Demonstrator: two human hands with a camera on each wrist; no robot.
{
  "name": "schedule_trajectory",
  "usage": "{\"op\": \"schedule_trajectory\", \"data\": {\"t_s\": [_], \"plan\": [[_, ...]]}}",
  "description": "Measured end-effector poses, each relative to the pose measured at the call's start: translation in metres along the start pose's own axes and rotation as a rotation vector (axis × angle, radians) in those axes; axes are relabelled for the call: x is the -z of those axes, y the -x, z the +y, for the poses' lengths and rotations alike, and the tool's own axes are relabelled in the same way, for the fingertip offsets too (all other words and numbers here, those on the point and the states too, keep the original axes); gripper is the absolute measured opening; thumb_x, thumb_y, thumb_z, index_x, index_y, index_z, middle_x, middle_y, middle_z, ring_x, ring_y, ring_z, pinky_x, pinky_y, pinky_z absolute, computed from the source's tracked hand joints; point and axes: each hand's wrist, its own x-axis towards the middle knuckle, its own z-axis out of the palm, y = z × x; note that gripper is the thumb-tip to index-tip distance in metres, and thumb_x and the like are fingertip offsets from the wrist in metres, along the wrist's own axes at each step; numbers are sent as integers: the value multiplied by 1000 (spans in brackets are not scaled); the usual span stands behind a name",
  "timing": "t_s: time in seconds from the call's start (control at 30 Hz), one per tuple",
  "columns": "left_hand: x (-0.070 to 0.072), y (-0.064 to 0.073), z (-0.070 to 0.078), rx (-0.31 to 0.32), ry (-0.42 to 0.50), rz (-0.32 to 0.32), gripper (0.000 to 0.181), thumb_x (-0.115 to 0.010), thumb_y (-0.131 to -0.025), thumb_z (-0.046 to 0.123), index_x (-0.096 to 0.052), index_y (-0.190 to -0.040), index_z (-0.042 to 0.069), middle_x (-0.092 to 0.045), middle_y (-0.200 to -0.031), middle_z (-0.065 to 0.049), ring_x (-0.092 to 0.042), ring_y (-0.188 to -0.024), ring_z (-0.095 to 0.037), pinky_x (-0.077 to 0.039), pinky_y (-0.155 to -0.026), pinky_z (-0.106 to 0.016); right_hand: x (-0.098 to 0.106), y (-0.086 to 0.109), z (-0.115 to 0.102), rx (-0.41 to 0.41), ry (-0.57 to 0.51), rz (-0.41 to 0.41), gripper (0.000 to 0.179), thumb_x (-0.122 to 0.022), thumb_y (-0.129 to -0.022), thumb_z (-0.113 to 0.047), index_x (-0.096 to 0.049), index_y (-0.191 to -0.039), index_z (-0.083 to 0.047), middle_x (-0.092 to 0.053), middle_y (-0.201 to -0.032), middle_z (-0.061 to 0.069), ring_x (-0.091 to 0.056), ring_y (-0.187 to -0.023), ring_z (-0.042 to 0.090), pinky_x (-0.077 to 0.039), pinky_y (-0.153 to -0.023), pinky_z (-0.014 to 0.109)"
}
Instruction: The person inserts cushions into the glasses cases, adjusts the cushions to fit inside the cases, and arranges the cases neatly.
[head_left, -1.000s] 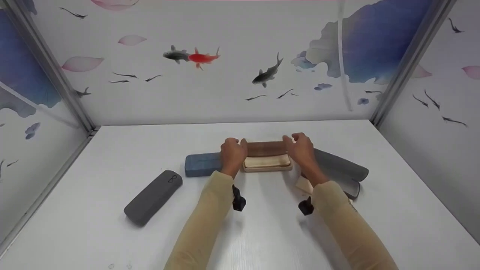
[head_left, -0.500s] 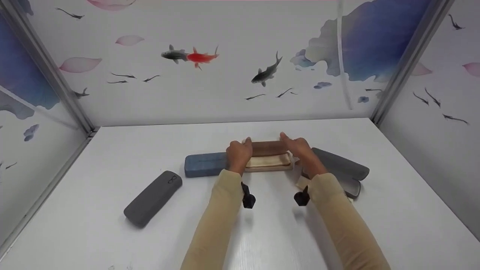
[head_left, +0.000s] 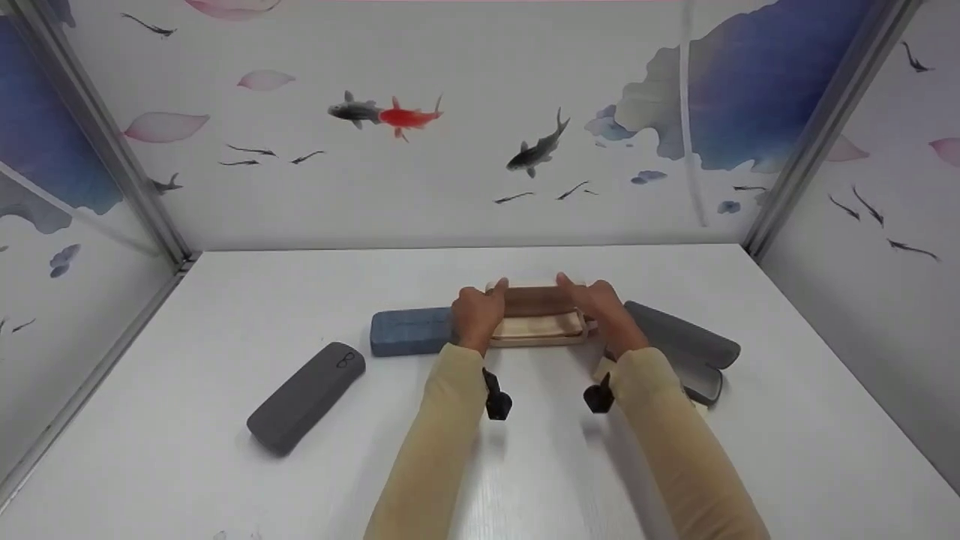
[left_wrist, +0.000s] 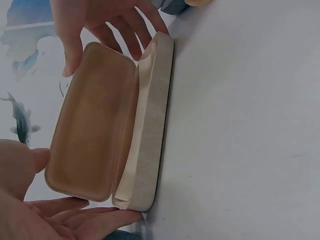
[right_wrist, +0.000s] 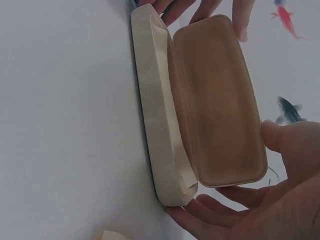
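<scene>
An open beige glasses case (head_left: pixel 538 342) lies on the table's far middle, its brown-lined lid (left_wrist: pixel 92 125) raised. Folded cream cloth (head_left: pixel 541 325) fills its base. My left hand (head_left: pixel 478 315) holds the left end, thumb at the lid's upper edge and fingers along the side. At the other end my right hand (head_left: pixel 609 311) grips likewise, its thumb (right_wrist: pixel 274 136) on the lid's rim and fingers reaching down to the base. Both wrist views show the lid and base between the hands. Part of each end is covered by fingers.
A blue case (head_left: pixel 409 332) sits just left of my left hand. Farther left lies a closed grey glasses case (head_left: pixel 306 397). An open grey case (head_left: pixel 682 337) stands beside my right arm, with pale pieces partly hidden under the arm. Printed wall panels (head_left: pixel 450 210) bound the table.
My left hand has shifted right onto the case's end, and my right hand has lowered its fingers along the other end. The case stays in place with its lid raised.
</scene>
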Motion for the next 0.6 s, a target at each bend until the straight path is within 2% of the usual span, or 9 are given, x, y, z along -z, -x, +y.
{"op": "schedule_trajectory", "data": {"t_s": [0.1,0.17,0.23,0.3,0.4,0.47,0.6], "plan": [[4,1,1,15,25,-34,49,-60,-99,41,-65,-111,-6,-67,-93,-15,-62,-82,-24,-50,-73,-35,0,4,0,-11,-48,-23,104,-49,-97,-62,7,-159,1,-5,-167,24,-16,-154,41,-25,-123,56],[6,1,2,29,45,-69,55,-59,-100,40,-58,-125,-9,-67,-116,-23,-65,-103,-31,-54,-89,-41,2,8,0,-8,-51,-39,105,-50,-96,-62,8,-159,0,-8,-166,24,-16,-153,42,-22,-124,56],[8,1,4,50,52,-100,60,-58,-101,39,-52,-134,-10,-61,-130,-27,-61,-120,-36,-51,-101,-45,4,10,1,-4,-41,-50,106,-51,-96,-62,7,-159,0,-11,-165,25,-18,-153,43,-22,-124,57],[10,1,4,66,51,-122,62,-58,-101,39,-49,-137,-10,-59,-135,-27,-58,-126,-38,-49,-106,-46,4,10,1,-8,-20,-46,106,-52,-95,-62,6,-159,1,-12,-165,25,-19,-152,43,-24,-123,57],[10,1,5,83,49,-138,63,-58,-101,39,-48,-139,-10,-57,-139,-26,-56,-130,-37,-47,-108,-46,5,9,1,-4,4,-42,106,-51,-96,-61,7,-158,2,-7,-166,26,-18,-153,43,-27,-122,56],[11,1,5,89,47,-145,63,-58,-101,38,-46,-140,-10,-56,-140,-26,-55,-131,-37,-47,-109,-45,5,7,2,-3,3,-36,106,-52,-96,-60,6,-158,3,-8,-166,25,-22,-152,41,-30,-121,54],[11,0,5,97,56,-166,63,-57,-102,36,-43,-142,-10,-55,-140,-26,-53,-132,-37,-46,-110,-45,6,4,5,22,20,-39,100,-52,-98,-56,0,-157,6,-20,-162,27,-30,-148,40,-33,-120,51]]}}
